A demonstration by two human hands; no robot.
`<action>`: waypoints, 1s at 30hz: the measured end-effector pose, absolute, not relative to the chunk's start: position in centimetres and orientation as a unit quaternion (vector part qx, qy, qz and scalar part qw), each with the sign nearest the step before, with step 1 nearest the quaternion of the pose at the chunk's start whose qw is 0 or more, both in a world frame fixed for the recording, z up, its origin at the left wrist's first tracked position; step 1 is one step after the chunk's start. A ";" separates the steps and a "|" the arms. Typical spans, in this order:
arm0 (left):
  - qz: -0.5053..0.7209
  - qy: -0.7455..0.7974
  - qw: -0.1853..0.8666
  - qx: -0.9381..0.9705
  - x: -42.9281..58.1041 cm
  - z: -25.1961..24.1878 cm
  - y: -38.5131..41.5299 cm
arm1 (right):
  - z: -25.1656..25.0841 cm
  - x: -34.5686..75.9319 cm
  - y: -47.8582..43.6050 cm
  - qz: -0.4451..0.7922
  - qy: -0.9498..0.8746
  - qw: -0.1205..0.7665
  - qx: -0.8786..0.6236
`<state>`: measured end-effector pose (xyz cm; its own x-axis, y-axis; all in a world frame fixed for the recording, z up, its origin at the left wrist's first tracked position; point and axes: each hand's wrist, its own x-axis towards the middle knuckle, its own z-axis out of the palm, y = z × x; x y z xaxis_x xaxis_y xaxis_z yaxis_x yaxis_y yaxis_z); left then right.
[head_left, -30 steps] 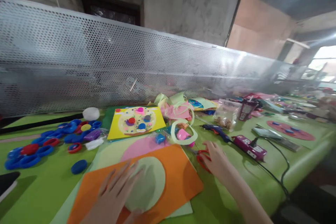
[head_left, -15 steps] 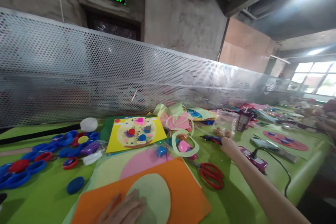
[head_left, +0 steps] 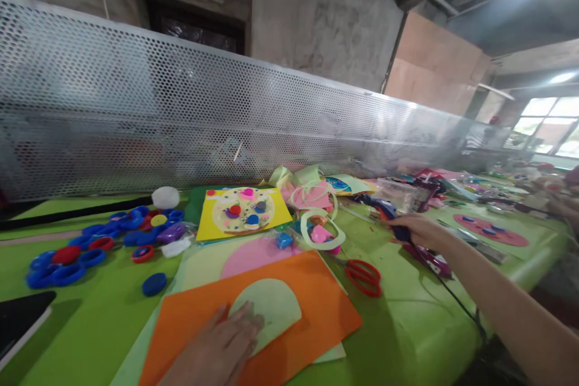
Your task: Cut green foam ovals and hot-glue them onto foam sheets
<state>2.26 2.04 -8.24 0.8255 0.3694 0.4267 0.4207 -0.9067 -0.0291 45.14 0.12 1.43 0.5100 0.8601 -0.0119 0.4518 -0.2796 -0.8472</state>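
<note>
My left hand lies flat with its fingers out on a pale green half-round piece. That piece rests on an orange sheet, and the hand covers part of it. Farther right, my right hand is closed round the dark blue handle of a tool that looks like a glue gun; its front end is blurred. Red-handled scissors lie between the two hands. A purple power strip is just below my right hand, with a black cord running from it.
On the left are blue and red bottle caps and a black-edged object. Behind the orange sheet are a yellow decorated card and pale green paper rings. A perforated metal screen borders the table's back.
My right hand has closed round the tool and drawn it up and to the right. My left hand stays on the pale green piece. The view has tipped down slightly.
</note>
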 end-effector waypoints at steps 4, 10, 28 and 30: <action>-0.225 -0.253 0.039 -0.940 2.5 -9.0 1.5 | 2.1 43.0 -1.8 0.339 -0.414 0.461 -0.708; -0.296 -0.273 -0.102 -0.910 3.0 -8.0 1.0 | 2.5 36.7 -3.6 0.406 -0.403 0.505 -0.646; -0.273 -0.225 0.266 -0.897 -0.6 -5.5 6.8 | 2.0 26.9 -3.6 0.403 -0.565 0.219 -0.686; -0.256 -0.230 0.299 -0.890 -0.7 -5.3 6.8 | 1.7 26.5 -3.5 0.386 -0.573 0.206 -0.693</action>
<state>-0.74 6.79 -5.34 0.7627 0.2566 0.5937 0.5627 -0.7157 -0.4136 26.53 -3.47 1.70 0.0443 0.9531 -0.2993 0.6349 -0.2581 -0.7282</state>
